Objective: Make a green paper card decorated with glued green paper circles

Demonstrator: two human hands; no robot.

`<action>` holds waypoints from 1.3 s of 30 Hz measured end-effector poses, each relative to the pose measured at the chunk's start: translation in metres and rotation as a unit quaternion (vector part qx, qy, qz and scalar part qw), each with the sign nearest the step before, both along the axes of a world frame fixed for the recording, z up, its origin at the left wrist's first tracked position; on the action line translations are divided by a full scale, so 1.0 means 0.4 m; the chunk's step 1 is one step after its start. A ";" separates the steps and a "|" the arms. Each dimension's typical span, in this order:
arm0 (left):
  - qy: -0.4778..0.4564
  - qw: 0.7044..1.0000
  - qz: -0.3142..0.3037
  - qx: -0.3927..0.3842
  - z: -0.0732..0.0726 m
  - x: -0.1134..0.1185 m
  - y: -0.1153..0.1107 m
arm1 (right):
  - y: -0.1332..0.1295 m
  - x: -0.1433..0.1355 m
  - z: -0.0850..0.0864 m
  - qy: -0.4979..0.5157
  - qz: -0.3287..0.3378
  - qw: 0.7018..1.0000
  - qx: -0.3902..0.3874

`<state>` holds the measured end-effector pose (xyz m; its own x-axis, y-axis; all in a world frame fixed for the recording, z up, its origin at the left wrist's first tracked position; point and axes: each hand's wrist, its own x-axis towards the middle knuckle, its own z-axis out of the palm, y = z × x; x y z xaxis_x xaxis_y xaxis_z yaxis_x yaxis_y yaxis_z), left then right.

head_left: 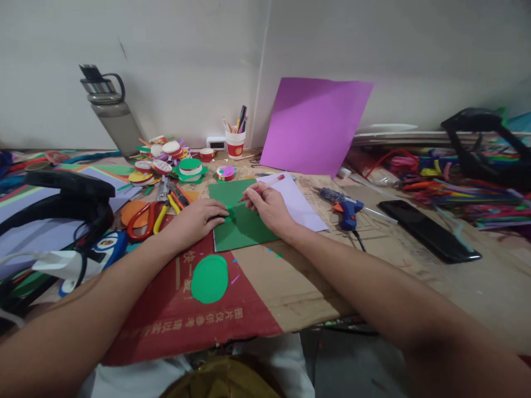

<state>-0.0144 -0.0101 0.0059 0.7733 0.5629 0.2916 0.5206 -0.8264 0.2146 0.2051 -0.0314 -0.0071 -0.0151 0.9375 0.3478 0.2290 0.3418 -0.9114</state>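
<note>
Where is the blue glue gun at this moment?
In the head view, the blue glue gun lies right of centre on brown cardboard, between the lilac paper sheet and the black rectangular phone.

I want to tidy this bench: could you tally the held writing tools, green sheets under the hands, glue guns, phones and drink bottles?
Writing tool in the right hand: 1
Green sheet partly under the left hand: 1
Glue gun: 1
Phone: 1
Drink bottle: 1
Total: 5
</note>
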 end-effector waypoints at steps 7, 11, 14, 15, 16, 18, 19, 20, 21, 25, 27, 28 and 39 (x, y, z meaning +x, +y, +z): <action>-0.011 1.000 -0.002 0.005 -0.003 0.001 -0.001 | 0.000 0.001 -0.002 -0.009 0.006 1.000 0.006; -0.012 1.000 -0.003 0.015 -0.003 0.001 -0.002 | -0.001 0.001 0.000 -0.021 0.001 1.000 0.003; -0.007 1.000 -0.013 0.026 -0.006 0.001 -0.001 | -0.001 0.000 -0.003 -0.041 0.000 0.999 0.004; -0.005 0.999 -0.015 0.030 -0.007 0.002 0.000 | -0.002 0.000 -0.003 -0.049 0.003 0.999 0.005; -0.002 0.999 -0.018 0.034 -0.008 0.003 0.001 | -0.002 -0.001 -0.003 -0.058 0.008 0.998 0.006; 0.002 0.999 -0.023 0.043 -0.010 0.005 0.002 | -0.005 -0.003 0.000 -0.081 0.017 0.996 0.012; 0.002 0.999 -0.026 0.048 -0.010 0.006 0.002 | -0.006 -0.004 0.003 -0.095 0.021 0.995 0.017; 0.001 0.998 -0.029 0.051 -0.010 0.008 0.001 | -0.008 -0.005 0.007 -0.109 0.023 0.993 0.023; 0.001 0.998 -0.032 0.052 -0.009 0.009 0.000 | -0.009 -0.006 0.011 -0.125 0.023 0.991 0.031; 0.014 0.999 -0.024 0.028 -0.002 0.010 -0.011 | -0.010 -0.015 0.028 -0.199 0.024 0.978 0.062; 0.022 1.000 -0.013 0.014 0.002 0.010 -0.016 | -0.008 -0.021 0.033 -0.228 0.028 0.970 0.074; 0.026 1.000 -0.007 0.010 0.003 0.010 -0.017 | -0.007 -0.025 0.034 -0.237 0.029 0.968 0.078; 0.029 0.999 -0.001 0.021 -0.013 0.010 -0.012 | 0.002 -0.031 0.031 -0.259 0.019 0.963 0.071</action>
<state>-0.0102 -0.0148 0.0007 0.7911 0.5494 0.2688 0.5291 -0.8352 0.1497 0.1929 -0.0304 0.0054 -0.2541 0.8764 0.4090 0.6260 0.4714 -0.6212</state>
